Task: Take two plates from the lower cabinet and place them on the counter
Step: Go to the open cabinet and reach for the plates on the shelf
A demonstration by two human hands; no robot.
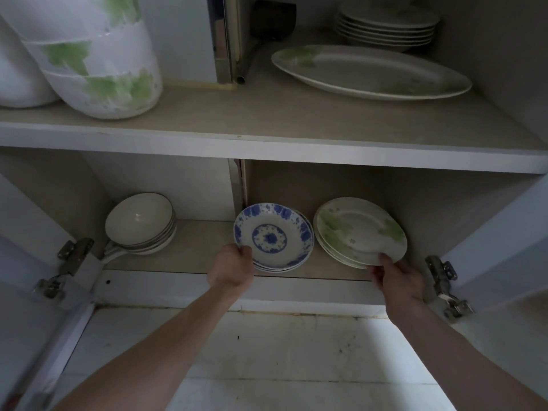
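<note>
Down on the lower shelf point(207, 247) of the open cabinet, the left hand point(231, 266) pinches the near-left rim of the blue-patterned plate point(272, 235), its thumb over the edge; that plate tops a small stack and tilts up toward the camera. Just beside it, the right hand point(397, 277) grips the near rim of the green-leaf plate point(360, 231), also the top of a short stack, its fingers beneath. Left of both sits a stack of white bowls point(139, 222). The upper shelf point(267, 120) carries tall green-printed bowls point(98, 57), an oval platter point(370, 72) and a pile of white plates point(385, 28).
</note>
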